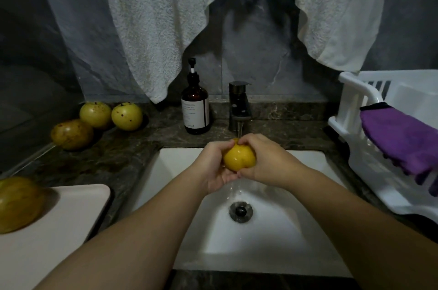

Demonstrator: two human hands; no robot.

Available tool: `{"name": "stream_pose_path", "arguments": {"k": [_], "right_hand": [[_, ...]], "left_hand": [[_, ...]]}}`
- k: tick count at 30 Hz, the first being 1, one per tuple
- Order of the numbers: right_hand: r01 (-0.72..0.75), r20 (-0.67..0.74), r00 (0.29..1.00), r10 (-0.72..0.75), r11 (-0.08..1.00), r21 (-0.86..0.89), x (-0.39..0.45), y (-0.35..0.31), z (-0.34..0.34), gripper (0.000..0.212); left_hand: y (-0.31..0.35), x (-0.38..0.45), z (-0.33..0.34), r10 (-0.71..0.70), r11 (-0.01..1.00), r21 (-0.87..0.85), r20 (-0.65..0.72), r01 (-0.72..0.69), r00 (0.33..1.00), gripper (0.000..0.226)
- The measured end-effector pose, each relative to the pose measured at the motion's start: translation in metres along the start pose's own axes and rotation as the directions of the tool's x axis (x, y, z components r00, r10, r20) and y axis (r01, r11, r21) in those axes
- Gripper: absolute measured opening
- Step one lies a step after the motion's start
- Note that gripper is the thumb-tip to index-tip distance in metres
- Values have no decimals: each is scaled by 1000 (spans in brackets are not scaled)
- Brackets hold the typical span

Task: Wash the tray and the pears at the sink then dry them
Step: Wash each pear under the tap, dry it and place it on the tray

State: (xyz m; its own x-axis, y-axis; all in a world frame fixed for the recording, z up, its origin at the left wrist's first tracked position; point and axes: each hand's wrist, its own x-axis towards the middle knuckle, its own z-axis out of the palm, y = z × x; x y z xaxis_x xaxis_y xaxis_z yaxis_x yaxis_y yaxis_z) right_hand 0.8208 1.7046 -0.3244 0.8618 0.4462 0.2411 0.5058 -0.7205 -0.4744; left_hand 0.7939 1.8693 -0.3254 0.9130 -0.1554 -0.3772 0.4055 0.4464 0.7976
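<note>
Open sink basin [272,237] below your hands [239,161], tap [239,107] close ahead of them, soap bottle [195,109] ahead-left, white rack [355,147] with purple cloth [403,142] crowding your right, tray [71,218] at left.

One head-worn wide view, looking forward and down, close over the white rectangular ceramic sink [272,237], facing the grey wall.
</note>
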Motion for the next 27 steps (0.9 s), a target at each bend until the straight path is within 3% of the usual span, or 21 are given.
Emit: {"name": "stream_pose_path", "arguments": {"k": [3,5,8,12,16,20,23,27], "right_hand": [[-38,-14,999,39,997,69,-1,4,0,69],[-87,-15,996,92,975,205,-2,7,-1,72],[-156,44,987,154,864,480,-3,11,-3,59],[-309,134,946,295,694,650,0,10,1,31],[-434,243,895,375,603,669,8,-2,10,58],[-407,156,899,410,649,643,16,-12,22,52],[-370,140,917,374,662,652,15,-8,23,44],[-450,147,867,476,625,638,15,-8,18,43]], "left_hand": [[0,2,-2,7,998,61,-16,-6,1000,34],[-1,5,-4,-10,993,115,-51,16,999,47],[-3,8,-5,-13,975,222,-71,28,997,58],[-8,9,-4,96,934,347,-14,-85,995,44],[-6,9,-2,103,912,401,-30,-82,994,56],[-7,8,0,101,899,434,-86,-54,991,69],[-7,6,1,110,918,388,-63,-77,992,57],[-12,8,7,161,903,405,-14,-142,987,35]]}}
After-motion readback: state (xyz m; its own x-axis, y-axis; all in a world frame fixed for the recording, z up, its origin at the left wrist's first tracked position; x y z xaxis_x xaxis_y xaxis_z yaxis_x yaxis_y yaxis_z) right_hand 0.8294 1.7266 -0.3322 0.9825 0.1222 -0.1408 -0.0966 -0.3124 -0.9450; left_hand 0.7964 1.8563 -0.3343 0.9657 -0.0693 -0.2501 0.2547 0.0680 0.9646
